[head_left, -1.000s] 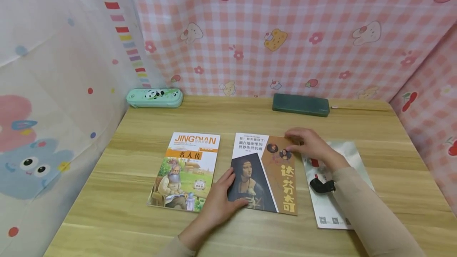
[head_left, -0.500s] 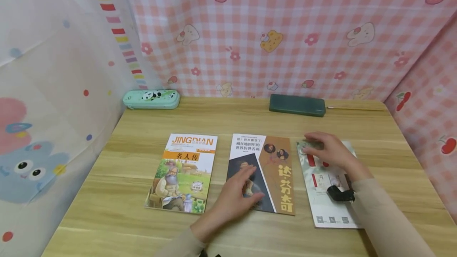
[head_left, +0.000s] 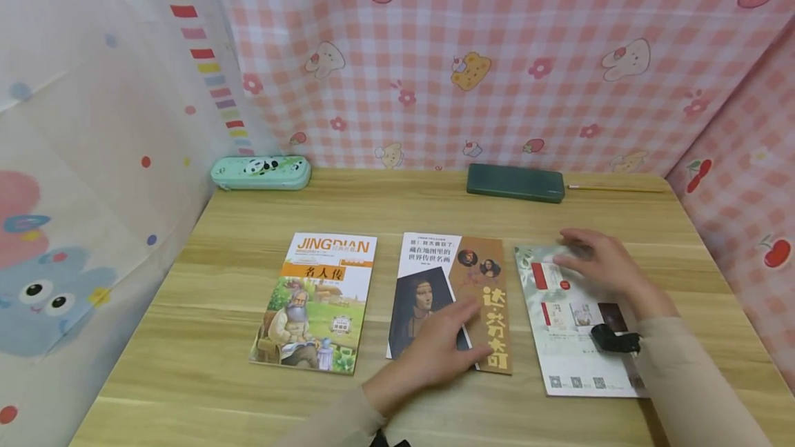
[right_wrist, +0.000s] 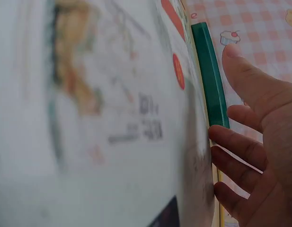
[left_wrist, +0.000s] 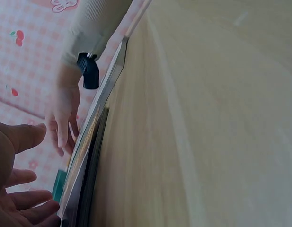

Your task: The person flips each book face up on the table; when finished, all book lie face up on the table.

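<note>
Three books are lying in a row on the wooden table [head_left: 217, 274], nearer its front edge than its back. The left hand [head_left: 442, 342] is resting flat, fingers straight and relaxed, on the lower part of the middle book [head_left: 450, 302], the one with a portrait on its cover. The right hand [head_left: 599, 262] is lying with loose, spread fingers on the top end of the pale book [head_left: 574, 357] toward the table's right edge, gripping nothing. The third book [head_left: 317, 299], with an orange title, is sitting untouched to the left. Along the back edge, a mint pencil case [head_left: 261, 172] is lying at the left corner and a dark green case [head_left: 515, 183] toward the right.
</note>
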### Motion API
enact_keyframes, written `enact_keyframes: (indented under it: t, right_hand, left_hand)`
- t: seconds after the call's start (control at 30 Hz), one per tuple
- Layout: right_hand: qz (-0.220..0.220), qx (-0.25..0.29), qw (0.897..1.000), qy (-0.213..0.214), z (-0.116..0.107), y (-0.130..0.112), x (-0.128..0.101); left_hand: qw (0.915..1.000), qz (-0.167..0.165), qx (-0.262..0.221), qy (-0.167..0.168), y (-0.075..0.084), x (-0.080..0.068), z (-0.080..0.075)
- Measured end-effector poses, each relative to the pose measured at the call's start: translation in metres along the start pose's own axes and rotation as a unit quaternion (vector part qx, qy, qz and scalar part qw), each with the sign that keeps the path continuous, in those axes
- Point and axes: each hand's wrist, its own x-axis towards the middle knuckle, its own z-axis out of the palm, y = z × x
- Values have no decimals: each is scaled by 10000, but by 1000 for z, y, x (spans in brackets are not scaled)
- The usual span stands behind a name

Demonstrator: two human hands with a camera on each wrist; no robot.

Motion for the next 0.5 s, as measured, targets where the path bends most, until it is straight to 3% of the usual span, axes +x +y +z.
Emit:
enact_keyframes:
  t: [0.2, 0.5]
  right_hand:
    - [-56, -186, 9996, 214, -6, 11, -2]
    - [241, -414, 9988, 36, -14, 19, -8]
  left_hand:
    - [9997, 218, 64, -122, 12, 9, 13]
    - [9959, 604, 419, -520, 27, 19, 36]
